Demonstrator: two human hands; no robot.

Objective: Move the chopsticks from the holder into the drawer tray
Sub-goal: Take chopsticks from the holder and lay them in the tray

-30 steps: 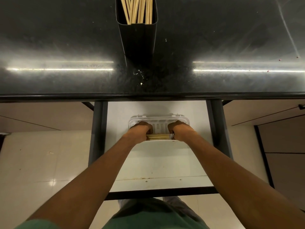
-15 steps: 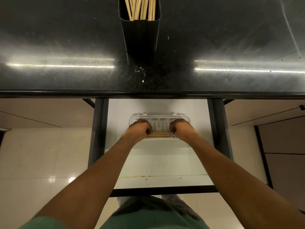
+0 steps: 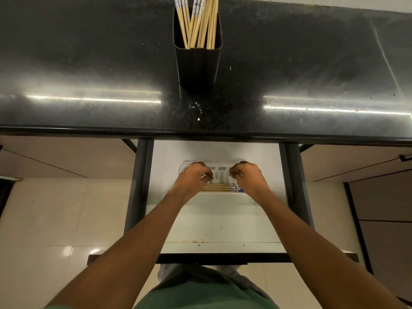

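Both hands hover over the clear tray (image 3: 219,163) at the back of the open drawer (image 3: 220,221). The left hand (image 3: 193,178) and right hand (image 3: 247,178) are loosely curled, fingers bent, holding nothing. Between them a few chopsticks (image 3: 219,188) lie flat along the tray's near edge. More chopsticks stand in the black holder (image 3: 197,63) at the countertop's (image 3: 89,63) far edge.

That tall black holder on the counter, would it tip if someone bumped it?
Probably fairly easily: the holder looks tall and narrow-based. The chopsticks in it lean and stick out above the rim, likely raising its balance point. The glossy counter might let it slide instead.
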